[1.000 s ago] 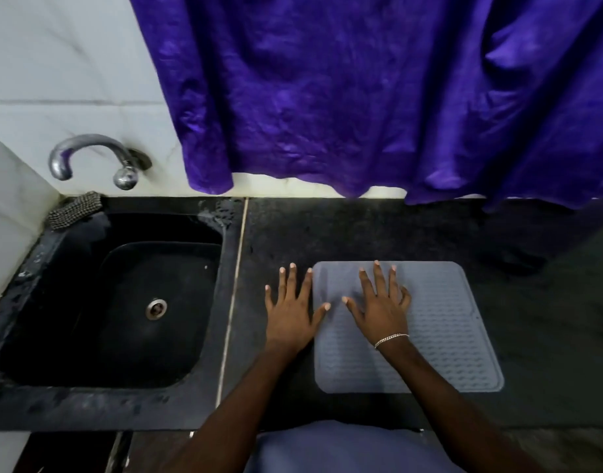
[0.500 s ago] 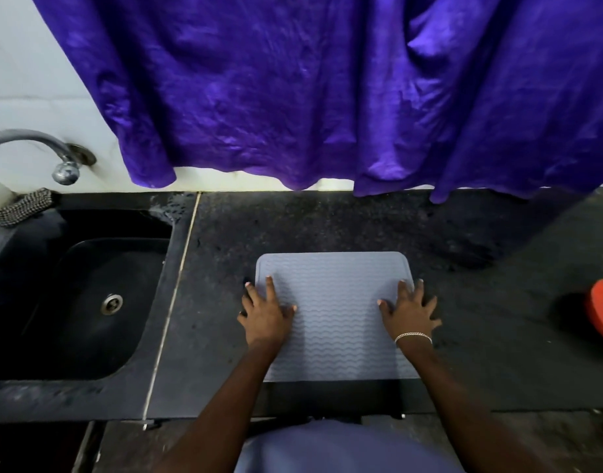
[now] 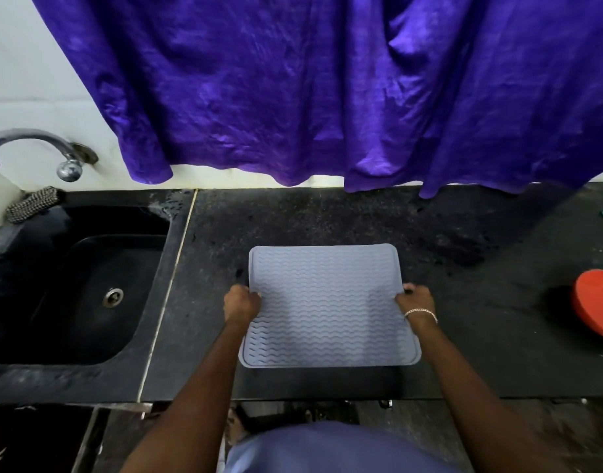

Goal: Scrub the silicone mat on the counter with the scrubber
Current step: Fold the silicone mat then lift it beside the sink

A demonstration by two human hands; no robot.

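1. Presently: silicone mat point(image 3: 327, 305), grey, wave-ribbed face up, lies on the dark counter point(image 3: 463, 336) right of the sink point(image 3: 78, 285), its near edge close to the counter's front lip.
2. Left hand point(image 3: 241, 303): fingers curled shut on the mat's left edge.
3. Right hand point(image 3: 415, 298): fingers closed on the right edge, bracelet at the wrist.
4. Step in hand, as judged: squaring and seating the mat before scrubbing.
5. Advice: keep both grips level, pull the sheet taut and flat, and set it a little back from the lip so strokes cannot push it off.
6. Scrubber point(image 3: 32, 203): apparently the mesh pad at the sink's far left corner, well apart from both hands; one hand must free itself to fetch it.
7. Red dish point(image 3: 596, 305): far right, clear of the work.
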